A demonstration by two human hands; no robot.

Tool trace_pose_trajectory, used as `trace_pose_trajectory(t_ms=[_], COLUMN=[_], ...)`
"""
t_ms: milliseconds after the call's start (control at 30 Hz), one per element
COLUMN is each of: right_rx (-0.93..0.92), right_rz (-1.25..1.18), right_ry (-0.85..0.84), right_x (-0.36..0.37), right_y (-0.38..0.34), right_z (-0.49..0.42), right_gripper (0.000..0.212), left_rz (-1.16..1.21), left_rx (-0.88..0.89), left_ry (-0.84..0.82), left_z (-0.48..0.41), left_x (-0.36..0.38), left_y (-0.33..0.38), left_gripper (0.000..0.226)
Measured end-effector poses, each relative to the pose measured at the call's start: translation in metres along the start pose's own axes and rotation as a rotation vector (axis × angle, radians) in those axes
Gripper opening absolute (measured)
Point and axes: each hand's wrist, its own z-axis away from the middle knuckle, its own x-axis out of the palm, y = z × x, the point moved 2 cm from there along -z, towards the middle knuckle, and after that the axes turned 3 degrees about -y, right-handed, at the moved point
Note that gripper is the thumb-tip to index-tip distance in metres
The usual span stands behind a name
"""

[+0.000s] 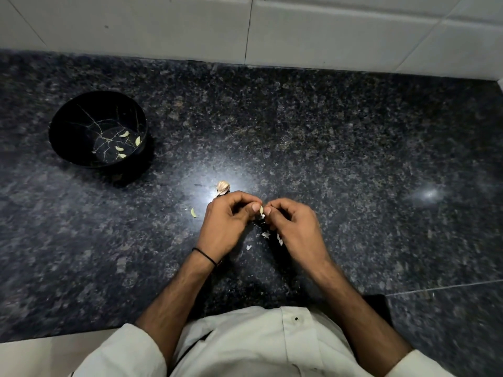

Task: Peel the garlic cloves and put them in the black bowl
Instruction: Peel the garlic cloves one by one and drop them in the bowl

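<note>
Right in front of the white shirt, both hands are working together just above the dark speckled granite tabletop [353, 145]: the left hand [226, 221] and the right hand [295, 227] are both pinching one small pale garlic clove [261, 210] between thumb and fingertips, fingers curled in tight. I'm guessing this is mid-peel, so the trick is holding the clove steady with one hand and picking at the loose edge of the skin with the other thumbnail, no squeezing or it's going to shoot out. White papery skin scraps [265, 235] are lying under the hands, and one little pale sliver [193, 212] is sitting just left of the left hand; can't tell if that's skin or clove. The leftover beige garlic bulb [223, 187] is resting just behind the left knuckles. Well off to the far left, the round black bowl [54, 123] is standing upright and holding a few peeled cream-coloured cloves [124, 134], four as far as I'm counting, so plenty left to do, I reckon.
</note>
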Motion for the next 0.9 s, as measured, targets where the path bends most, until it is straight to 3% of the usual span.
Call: trace_pose_trajectory(t_ms=[900], right_rx=[0.028], right_rz=[-0.119], right_ry=[-0.035], right_x=[-0.0014], right_y=[0.0009], right_z=[-0.0018], right_gripper=[0.014], left_rz=[-0.08], left_rx=[-0.018], left_ry=[-0.064], left_z=[-0.0036], left_x=[-0.0011], left_y=[0.0062], left_gripper=[0.01])
